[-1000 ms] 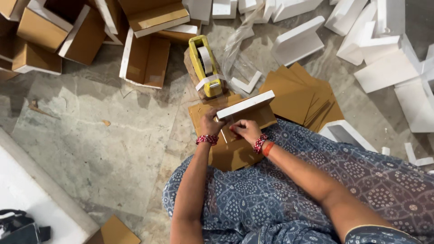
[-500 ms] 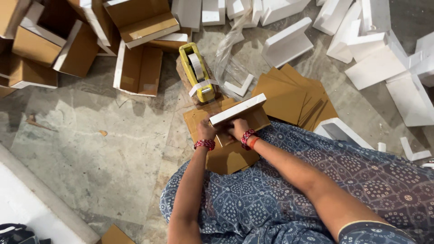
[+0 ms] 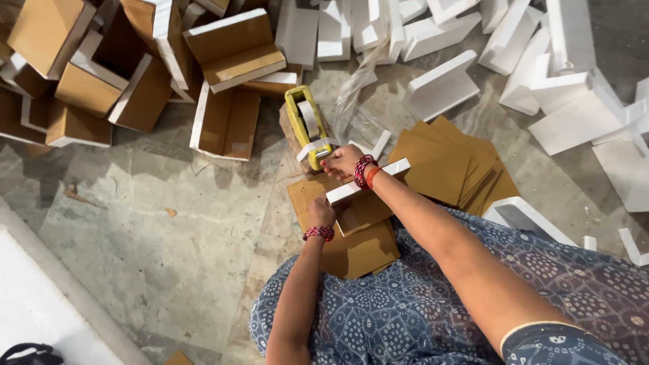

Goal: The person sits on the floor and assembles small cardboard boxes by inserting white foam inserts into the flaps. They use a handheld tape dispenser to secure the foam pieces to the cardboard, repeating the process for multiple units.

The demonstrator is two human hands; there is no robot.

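The right hand [image 3: 341, 161] reaches fwd to the yellow tape dispenser [image 3: 307, 127], fingers closed on what looks like the loose tape end at its front (too small to be sure); the dispenser sits on the stone floor [image 3: 169, 236] just ahead of the knees; the left hand [image 3: 322, 215] presses down on a small brown cardboard box [image 3: 358, 223] w/ a white foam strip [image 3: 368, 181] along its top edge, fingers mostly hidden, so the grip can't be told; the box rests against the lap, on the blue patterned cloth [image 3: 405, 304]; flat cardboard sheets [image 3: 460, 162] lie just right of it; folded boxes [image 3: 226, 47] are piled top left; white foam pieces [image 3: 439, 84] are scattered top right.
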